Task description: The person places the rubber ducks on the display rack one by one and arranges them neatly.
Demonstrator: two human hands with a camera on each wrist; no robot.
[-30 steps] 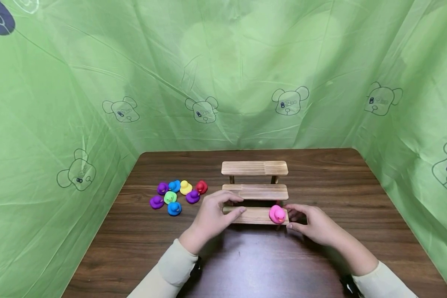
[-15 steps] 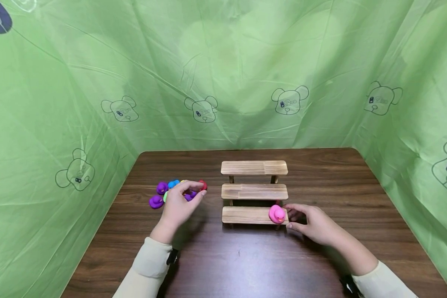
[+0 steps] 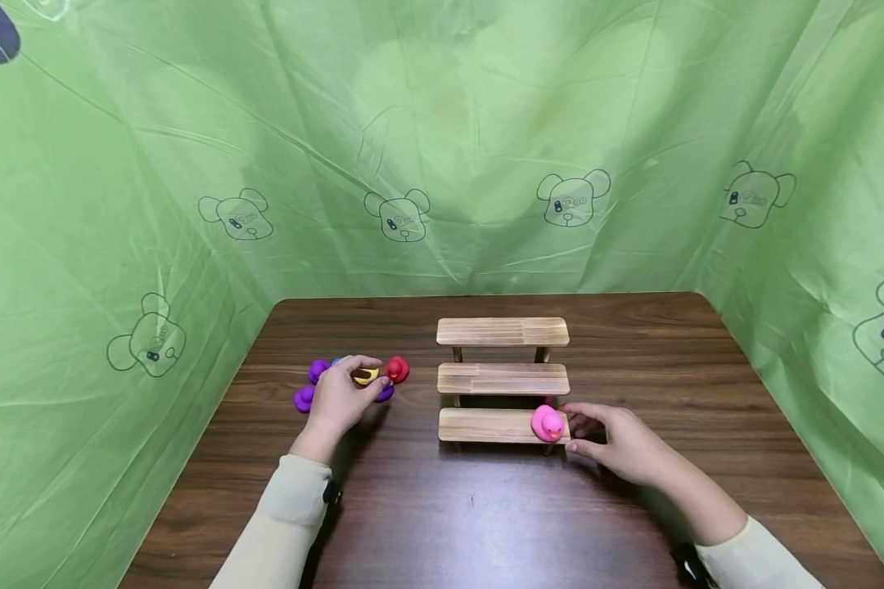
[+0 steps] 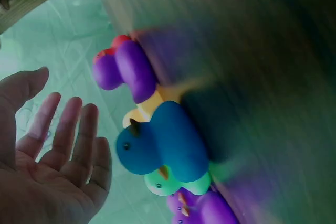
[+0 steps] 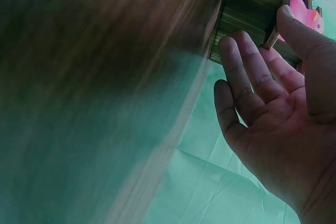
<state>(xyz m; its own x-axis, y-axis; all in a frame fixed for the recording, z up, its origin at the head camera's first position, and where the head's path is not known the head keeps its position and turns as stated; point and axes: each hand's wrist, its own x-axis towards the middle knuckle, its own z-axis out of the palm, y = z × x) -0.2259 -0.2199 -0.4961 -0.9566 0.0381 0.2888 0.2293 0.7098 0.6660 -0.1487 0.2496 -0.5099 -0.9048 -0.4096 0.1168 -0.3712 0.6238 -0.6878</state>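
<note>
My left hand (image 3: 339, 401) hovers over a cluster of small rubber ducks on the table, fingers loosely bent with nothing between them. A yellow duck (image 3: 367, 377) shows between its thumb and fingertips, with a red duck (image 3: 397, 369) just beyond. In the left wrist view a blue duck (image 4: 173, 140) lies nearest the palm, with a green duck (image 4: 160, 183) and purple ducks around it. My right hand (image 3: 622, 442) stays at the right end of a wooden three-tier stand (image 3: 482, 425), its relaxed fingertips at the bottom tier's edge. A pink duck (image 3: 547, 424) sits there, beside these fingertips.
The dark wood-grain table (image 3: 449, 515) reaches back to a green curtain (image 3: 479, 254) printed with bear faces, which also hangs at both sides. The middle tier (image 3: 504, 379) and top tier (image 3: 502, 331) of the stand rise behind the bottom one.
My left hand has left the bottom tier's left end and moved left to the ducks, now covering several of them. My right hand and the pink duck have stayed in place.
</note>
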